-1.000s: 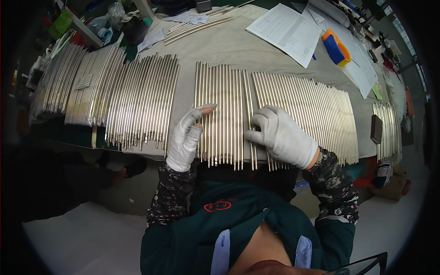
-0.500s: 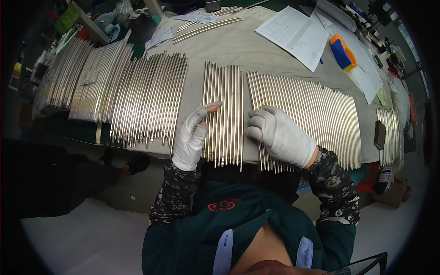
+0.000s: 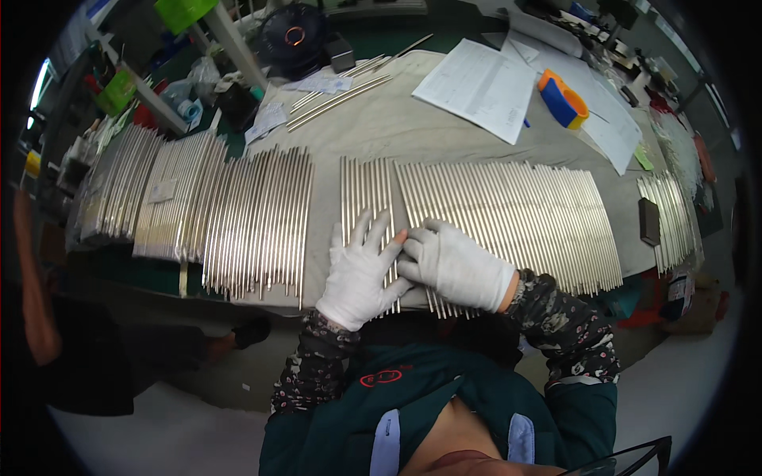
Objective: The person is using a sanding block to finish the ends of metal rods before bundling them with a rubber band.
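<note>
My left hand [image 3: 357, 276], in a white glove with a bare fingertip, lies spread over a narrow group of silvery metal rods [image 3: 367, 186]. Its index tip and thumb reach to the fingers of my right hand [image 3: 460, 268]. That hand, gloved too, rests with bent fingers on the left edge of a broad row of similar rods [image 3: 516, 210]. Whatever its fingertips grip, if anything, is hidden. A slim wedge of cloth [image 3: 398, 208] parts the two groups above my hands. The rods lie side by side, their lower ends near the table's front edge.
Further left lie a loose rod bundle [image 3: 258, 222] and bagged rods [image 3: 175, 202]. At right, a dark block [image 3: 648, 220] touches more rods [image 3: 671, 226]. Beyond are papers [image 3: 476, 87], an orange-and-blue tape dispenser [image 3: 563, 99] and several loose rods [image 3: 341, 101]. Another person's arm [image 3: 36, 285] shows at left.
My left hand has moved from the narrow group's left side onto it, fingers spreading. My right hand has come closer to it. The narrow group is slimmer, and the broad row reaches further left.
</note>
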The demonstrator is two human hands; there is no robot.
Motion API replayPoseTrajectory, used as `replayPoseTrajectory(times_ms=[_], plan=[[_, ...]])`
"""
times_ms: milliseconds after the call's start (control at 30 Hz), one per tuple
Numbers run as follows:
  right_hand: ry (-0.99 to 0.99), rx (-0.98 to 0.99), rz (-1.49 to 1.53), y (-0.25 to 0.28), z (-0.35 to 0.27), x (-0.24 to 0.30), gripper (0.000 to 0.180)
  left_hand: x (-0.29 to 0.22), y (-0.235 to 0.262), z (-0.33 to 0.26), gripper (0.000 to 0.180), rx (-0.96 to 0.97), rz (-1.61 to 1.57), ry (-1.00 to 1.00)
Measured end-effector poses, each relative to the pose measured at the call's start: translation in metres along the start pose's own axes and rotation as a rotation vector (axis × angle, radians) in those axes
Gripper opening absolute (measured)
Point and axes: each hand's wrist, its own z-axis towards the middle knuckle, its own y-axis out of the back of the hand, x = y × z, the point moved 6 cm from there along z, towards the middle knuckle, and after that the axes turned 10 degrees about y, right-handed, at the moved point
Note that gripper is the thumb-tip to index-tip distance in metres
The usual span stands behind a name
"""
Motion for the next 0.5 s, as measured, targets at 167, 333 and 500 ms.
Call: replayPoseTrajectory(times_ms=[167,333,500], plan=[[0.058,-0.191,-0.051,0.002,-0.012,0.008,0.013,0.018,-0.004,-0.014,0.059,0.028,-0.003,0.027],[-0.192,-0.159,-0.089,0.033,-0.077,-0.026,0.02,0.008,-0.006,-0.008,0.056,0.05,0.031,-0.011],[-0.716,-0.021,-0.362,0.058,-0.172,-0.113,0.015,0.003,-0.01,-0.003,0.055,0.015,0.008,-0.025]])
